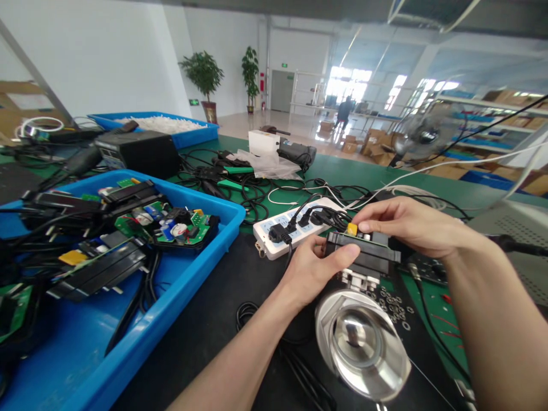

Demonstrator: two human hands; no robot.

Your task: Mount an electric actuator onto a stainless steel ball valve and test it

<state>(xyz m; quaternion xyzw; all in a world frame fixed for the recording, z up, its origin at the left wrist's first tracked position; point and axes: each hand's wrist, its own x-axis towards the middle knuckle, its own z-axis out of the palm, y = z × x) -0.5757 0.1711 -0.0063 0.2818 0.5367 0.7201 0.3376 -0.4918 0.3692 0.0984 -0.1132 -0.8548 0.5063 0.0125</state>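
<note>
My left hand (306,271) grips a black-cased circuit board unit (374,257), with the thumb across its near face. A small yellow component (351,229) stands on the unit's upper side. Beside that component, the fingertips of my right hand (411,225) are pinched together at the board; whatever is between them is too small to make out. Just below the unit are white fittings (359,281). Nearer to me lies a shiny round metal dish with a domed centre (363,348). Black cables run behind the unit near my fingers.
A blue tray (205,274) at left holds several similar units (103,265). Behind my left hand sits a white power strip (274,242) with black plugs. Cables, a black box (137,153) and another blue tray (201,134) lie farther back. Small metal rings (394,308) lie at right.
</note>
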